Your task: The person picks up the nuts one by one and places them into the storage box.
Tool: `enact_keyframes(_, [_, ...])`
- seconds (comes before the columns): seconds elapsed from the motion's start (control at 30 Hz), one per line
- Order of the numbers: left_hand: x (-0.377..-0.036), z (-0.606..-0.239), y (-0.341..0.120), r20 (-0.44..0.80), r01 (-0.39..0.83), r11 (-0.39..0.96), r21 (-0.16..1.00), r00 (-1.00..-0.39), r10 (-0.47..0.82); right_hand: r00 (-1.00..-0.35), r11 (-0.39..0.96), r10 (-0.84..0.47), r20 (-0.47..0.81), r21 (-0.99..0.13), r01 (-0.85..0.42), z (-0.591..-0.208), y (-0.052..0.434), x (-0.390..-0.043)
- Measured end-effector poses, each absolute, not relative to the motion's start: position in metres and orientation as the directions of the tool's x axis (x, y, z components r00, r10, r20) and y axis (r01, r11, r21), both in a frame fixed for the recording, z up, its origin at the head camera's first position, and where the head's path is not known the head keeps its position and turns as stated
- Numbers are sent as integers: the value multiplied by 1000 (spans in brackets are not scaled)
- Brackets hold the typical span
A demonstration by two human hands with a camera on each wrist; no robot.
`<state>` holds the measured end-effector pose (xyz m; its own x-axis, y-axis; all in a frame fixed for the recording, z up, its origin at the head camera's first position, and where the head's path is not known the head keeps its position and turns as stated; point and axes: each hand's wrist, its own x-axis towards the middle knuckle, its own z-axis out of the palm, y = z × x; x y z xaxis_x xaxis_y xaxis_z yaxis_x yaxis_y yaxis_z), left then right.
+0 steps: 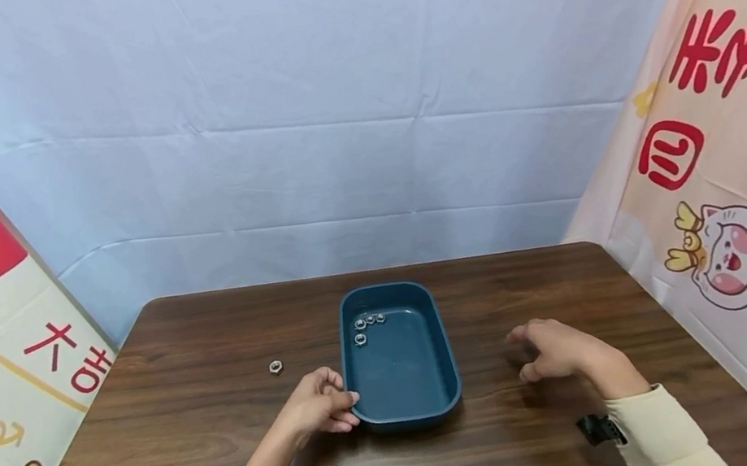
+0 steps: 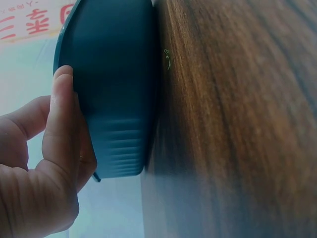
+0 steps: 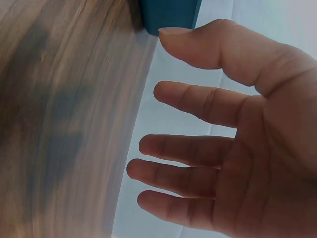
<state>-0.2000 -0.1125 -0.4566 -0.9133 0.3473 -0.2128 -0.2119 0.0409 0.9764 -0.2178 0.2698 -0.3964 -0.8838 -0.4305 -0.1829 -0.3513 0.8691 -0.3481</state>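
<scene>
**Left hand on the tray rim, right hand hovering spread**

My left hand [image 1: 318, 411] grips the near left corner of the blue tray [image 1: 438, 354]; on the left wrist view the thumb [image 2: 59, 129] lies over the rim while the other fingers curl under the tray's outer wall [image 2: 119, 99]. My right hand [image 1: 559, 348] holds nothing: its fingers [image 3: 193, 101] are spread and nearly straight, hanging just above the bench [image 1: 191, 428] to the right of the tray and apart from it.

The tray sits flat at the middle of the bench, long side running away from me. Four small metal nuts [image 1: 367, 325] lie loose in its far left corner, close together. One more nut [image 1: 275, 366] rests on the bench wood left of the tray, near my left hand but not touching it.

I judge the tray to be stiff, light plastic with a smooth, somewhat slippery wall; the rolled rim is the sensible place to take hold, thumb on top and fingers beneath, as my left hand has it. The nuts look hard and small, likely to slide or rattle across the smooth floor if the tray tilts, so it should stay level.
</scene>
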Motion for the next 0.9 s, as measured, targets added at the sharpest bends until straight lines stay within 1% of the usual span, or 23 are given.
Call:
enact_keyframes(0.3, [-201,-457,-113,-219,-216,48,975,-914,342,-903,878,-388,-183,-372,-302,-401,287,-215])
enact_keyframes(0.5, [-202,-457,-112,-216,-212,49,976,-914,343,-915,863,-346,-207,-453,-223,-402,304,-212])
enact_keyframes(0.73, [-203,-456,-113,-222,-217,52,975,-914,340,-932,851,-331,-149,-474,-226,-409,326,-212])
enact_keyframes(0.8, [-202,-456,-113,-221,-218,48,975,-914,340,-937,837,-327,-127,-500,-224,-413,332,-210])
enact_keyframes(0.9, [-202,-457,-112,-224,-222,44,974,-912,344,-940,788,-320,-118,-583,-195,-419,341,-205])
